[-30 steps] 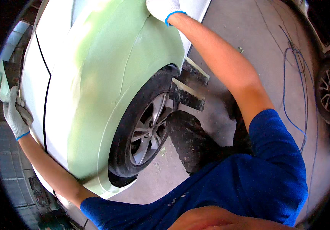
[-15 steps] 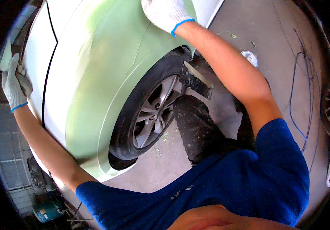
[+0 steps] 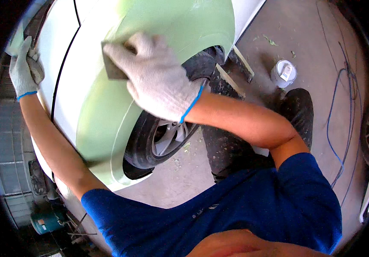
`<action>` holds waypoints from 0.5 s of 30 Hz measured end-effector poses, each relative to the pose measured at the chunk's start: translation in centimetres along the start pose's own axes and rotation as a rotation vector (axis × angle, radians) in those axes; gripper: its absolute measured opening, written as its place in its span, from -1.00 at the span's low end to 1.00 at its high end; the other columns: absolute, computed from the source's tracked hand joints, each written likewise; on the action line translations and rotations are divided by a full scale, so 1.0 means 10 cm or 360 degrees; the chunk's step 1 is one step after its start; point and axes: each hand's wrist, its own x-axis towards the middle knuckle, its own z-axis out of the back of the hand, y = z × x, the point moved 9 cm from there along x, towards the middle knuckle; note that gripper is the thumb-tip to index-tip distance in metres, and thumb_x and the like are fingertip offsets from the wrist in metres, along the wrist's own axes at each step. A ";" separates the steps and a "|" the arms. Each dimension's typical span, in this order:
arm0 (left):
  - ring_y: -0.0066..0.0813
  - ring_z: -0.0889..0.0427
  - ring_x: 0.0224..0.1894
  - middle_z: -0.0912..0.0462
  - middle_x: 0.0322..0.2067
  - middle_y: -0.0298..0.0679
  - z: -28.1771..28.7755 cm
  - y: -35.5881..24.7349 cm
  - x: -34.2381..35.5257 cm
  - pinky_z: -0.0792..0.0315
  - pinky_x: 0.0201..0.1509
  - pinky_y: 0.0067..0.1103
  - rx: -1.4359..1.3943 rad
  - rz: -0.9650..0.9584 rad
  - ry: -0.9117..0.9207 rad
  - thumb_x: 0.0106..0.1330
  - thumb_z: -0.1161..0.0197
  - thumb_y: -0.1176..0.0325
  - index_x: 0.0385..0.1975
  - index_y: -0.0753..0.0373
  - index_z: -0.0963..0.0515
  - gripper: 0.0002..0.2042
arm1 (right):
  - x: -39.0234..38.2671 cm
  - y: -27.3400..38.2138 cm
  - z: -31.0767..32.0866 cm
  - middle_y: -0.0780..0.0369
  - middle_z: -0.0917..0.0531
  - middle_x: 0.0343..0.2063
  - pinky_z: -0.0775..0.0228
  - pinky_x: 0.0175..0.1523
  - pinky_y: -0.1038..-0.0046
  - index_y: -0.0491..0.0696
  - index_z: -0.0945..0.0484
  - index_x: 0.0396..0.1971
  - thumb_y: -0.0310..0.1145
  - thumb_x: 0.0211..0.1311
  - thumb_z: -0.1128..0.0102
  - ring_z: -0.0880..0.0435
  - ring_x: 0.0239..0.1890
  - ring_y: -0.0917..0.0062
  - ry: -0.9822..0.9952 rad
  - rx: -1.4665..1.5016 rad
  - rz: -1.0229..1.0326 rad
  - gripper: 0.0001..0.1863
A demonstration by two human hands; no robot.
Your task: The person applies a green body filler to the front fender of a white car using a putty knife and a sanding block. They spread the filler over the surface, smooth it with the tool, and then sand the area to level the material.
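My right hand (image 3: 154, 77), in a white knit glove with a blue cuff, is closed on a thin, flat grey spreader (image 3: 114, 66) with straight edges. It lies against the pale green coated fender (image 3: 103, 111) of a white car, above the wheel arch. At the far left, my left hand (image 3: 24, 73), gloved alike, is closed beside the white bodywork, its fingers curled and partly shaded. A pale greenish surface (image 3: 15, 40) shows at its fingertips. What that hand grips cannot be made out. Below the arch, the tyre and silver wheel (image 3: 167, 139) are partly hidden by my right arm.
A round white can (image 3: 283, 73) stands on the floor to the right, near my knee. Blue and dark cables (image 3: 332, 128) trail farther right. A dark, pale-edged board (image 3: 229, 81) is by the tyre. Green flakes litter the floor. A teal machine (image 3: 47, 222) sits lower left.
My right hand has come down and left from the fender's top to its middle, bringing the spreader into view. My left hand has shifted slightly up and right in the picture.
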 end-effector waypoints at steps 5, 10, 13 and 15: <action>-0.66 -0.42 -0.69 -0.49 -0.65 -0.39 0.09 0.21 0.24 -0.26 -0.68 -0.66 -0.0099 0.0198 0.0143 0.26 -0.39 0.33 -0.43 0.16 -0.55 -0.86 | -0.23 -0.02 0.01 0.03 -0.45 -0.08 -0.46 0.04 0.14 -0.02 -0.47 0.17 -0.49 0.13 -0.13 -0.55 -0.08 0.14 0.0496 0.0731 -0.0103 -0.48; -0.64 -0.38 -0.74 -0.48 -0.66 -0.36 0.17 0.04 0.13 -0.21 -0.75 -0.63 0.0014 0.0125 -0.0080 0.25 -0.39 0.29 -0.46 0.15 -0.51 -0.82 | -0.50 -0.93 1.04 -0.07 -0.59 -0.12 -0.49 0.00 0.15 -0.08 -0.49 0.10 -0.42 0.24 0.01 -0.60 -0.06 0.02 -0.0008 0.0527 -0.0316 -0.60; -0.62 -0.35 -0.80 -0.49 -0.67 -0.35 0.05 -0.12 -0.28 -0.16 -0.81 -0.59 -0.0335 0.0300 0.0017 0.28 -0.36 0.26 -0.54 0.13 -0.47 -0.77 | -0.69 -1.24 1.54 0.09 -0.67 -0.08 -0.40 0.16 0.43 -0.17 -0.51 0.11 -0.48 0.30 0.09 -0.62 -0.02 0.42 -0.0005 0.0916 -0.0583 -0.60; -0.62 -0.35 -0.80 -0.48 -0.67 -0.36 -0.50 -0.54 -1.11 -0.15 -0.82 -0.59 -0.0150 0.0047 0.0130 0.36 -0.27 0.19 -0.50 0.12 -0.45 -0.76 | -0.79 -1.36 2.06 0.18 -0.67 -0.09 -0.41 0.14 0.49 -0.18 -0.51 0.11 -0.52 0.29 0.05 -0.58 -0.04 0.55 -0.0237 0.0801 -0.0631 -0.60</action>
